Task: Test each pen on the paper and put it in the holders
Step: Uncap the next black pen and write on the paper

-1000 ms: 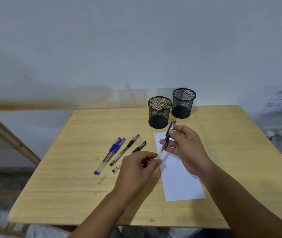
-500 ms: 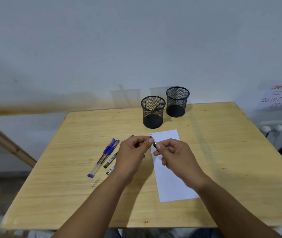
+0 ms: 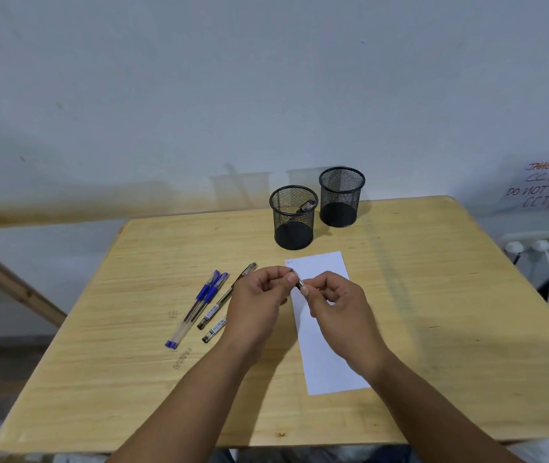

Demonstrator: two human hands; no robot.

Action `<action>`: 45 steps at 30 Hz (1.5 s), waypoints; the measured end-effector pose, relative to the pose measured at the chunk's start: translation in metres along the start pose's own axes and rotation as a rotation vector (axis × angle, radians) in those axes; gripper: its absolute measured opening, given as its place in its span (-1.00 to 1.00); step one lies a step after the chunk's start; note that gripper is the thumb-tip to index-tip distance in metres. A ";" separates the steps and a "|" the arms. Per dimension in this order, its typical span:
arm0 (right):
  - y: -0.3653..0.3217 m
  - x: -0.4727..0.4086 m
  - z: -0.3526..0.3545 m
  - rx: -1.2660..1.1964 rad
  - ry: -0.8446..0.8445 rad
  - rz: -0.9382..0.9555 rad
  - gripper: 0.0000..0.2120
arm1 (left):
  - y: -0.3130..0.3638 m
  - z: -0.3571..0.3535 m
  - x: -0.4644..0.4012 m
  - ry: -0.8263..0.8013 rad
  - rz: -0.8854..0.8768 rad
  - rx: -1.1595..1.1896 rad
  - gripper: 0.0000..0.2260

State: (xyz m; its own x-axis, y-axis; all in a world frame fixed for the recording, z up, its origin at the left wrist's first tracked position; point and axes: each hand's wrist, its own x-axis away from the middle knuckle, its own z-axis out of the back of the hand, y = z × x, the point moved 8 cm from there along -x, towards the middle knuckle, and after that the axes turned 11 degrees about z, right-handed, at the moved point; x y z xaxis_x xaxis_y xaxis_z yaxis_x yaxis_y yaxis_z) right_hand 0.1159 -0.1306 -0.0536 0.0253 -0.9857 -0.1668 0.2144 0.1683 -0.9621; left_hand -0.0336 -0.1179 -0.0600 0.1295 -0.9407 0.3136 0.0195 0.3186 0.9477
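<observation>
Pinched black pen (image 3: 296, 279) between left hand (image 3: 259, 297) and right hand (image 3: 336, 304), just above paper (image 3: 325, 332). Could slip, roll off table (image 3: 433, 295). Could poke paper, miss holders (image 3: 294, 217).

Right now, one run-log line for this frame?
left hand: pinching pen | right hand: pinching same pen | over paper | near holder: one pen | table: four pens
</observation>
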 end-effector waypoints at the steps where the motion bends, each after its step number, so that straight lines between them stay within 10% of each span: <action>1: 0.000 0.001 0.000 -0.012 0.011 -0.002 -0.87 | 0.000 0.000 0.000 -0.001 0.003 0.015 -0.94; 9: 0.012 0.012 -0.001 -0.134 0.052 -0.090 -0.83 | 0.004 0.022 -0.013 0.158 0.015 0.208 -0.92; 31: 0.032 0.021 0.010 -0.405 0.133 -0.187 -0.77 | 0.011 0.030 -0.029 0.358 -0.267 -0.797 -0.79; 36: 0.036 0.015 0.013 -0.403 0.164 -0.177 -0.79 | 0.007 -0.010 0.000 0.181 -0.543 -0.958 -0.88; 45: 0.024 -0.019 0.016 -0.280 0.044 0.074 -0.61 | -0.027 -0.023 -0.001 0.036 -0.415 -1.141 -0.30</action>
State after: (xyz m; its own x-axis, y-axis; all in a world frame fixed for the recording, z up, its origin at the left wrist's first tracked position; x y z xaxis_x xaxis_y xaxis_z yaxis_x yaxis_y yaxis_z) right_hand 0.1362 -0.1077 -0.0698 -0.0128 -0.9701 -0.2425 -0.0641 0.2428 -0.9679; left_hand -0.0120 -0.1225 -0.0876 -0.0670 -0.9975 -0.0205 0.9254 -0.0698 0.3725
